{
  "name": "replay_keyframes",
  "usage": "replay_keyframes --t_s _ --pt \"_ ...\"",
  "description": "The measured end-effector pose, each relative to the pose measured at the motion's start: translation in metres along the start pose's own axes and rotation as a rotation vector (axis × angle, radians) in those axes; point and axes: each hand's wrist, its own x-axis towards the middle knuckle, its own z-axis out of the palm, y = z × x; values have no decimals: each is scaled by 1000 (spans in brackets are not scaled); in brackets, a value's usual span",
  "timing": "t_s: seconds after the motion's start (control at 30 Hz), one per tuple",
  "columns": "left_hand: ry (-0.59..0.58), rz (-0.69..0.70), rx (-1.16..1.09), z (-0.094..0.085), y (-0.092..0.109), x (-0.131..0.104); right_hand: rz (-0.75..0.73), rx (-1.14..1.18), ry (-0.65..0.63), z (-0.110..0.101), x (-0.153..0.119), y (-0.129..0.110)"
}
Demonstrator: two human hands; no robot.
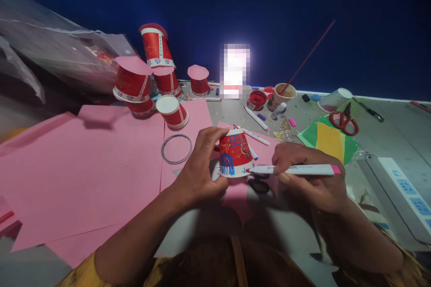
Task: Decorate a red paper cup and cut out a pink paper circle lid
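Note:
My left hand [201,166] grips a red paper cup [236,152] by its base and rim, holding it upside down over the pink paper. Blue drawings of a window and a door mark the cup's side, and small marks show on its white lower band. In my right hand [310,175] is a white marker [296,169] with a pink end, held level between thumb and fingers. Its red tip meets the white band at the cup's lower right. Beneath the cup, dark-handled scissors [258,185] are partly hidden.
Pink paper sheets [128,157] cover the left side, with a grey ring [176,149] on them. Stacked red cups [133,81] stand behind. Toward the back are a red paint pot [256,100] and a paper cup with a brush [282,97]. Red scissors [344,122] and a power strip [400,193] lie right.

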Motion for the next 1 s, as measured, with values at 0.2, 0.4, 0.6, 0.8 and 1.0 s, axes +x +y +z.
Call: replay_keyframes --t_s 0.2,0.4,0.6,0.8,1.0 --pt "10 -21 21 -1 3 0 22 73 155 -1 -4 2" --pt "7 -26 38 -1 2 -1 -43 8 72 7 -2 -3" --pt "17 -34 43 1 2 -2 -80 -52 55 11 0 -4" --pt "17 -31 28 0 3 -2 -79 -91 56 10 1 -6" --pt "21 -38 34 1 4 -2 -39 -122 99 12 -6 -4"
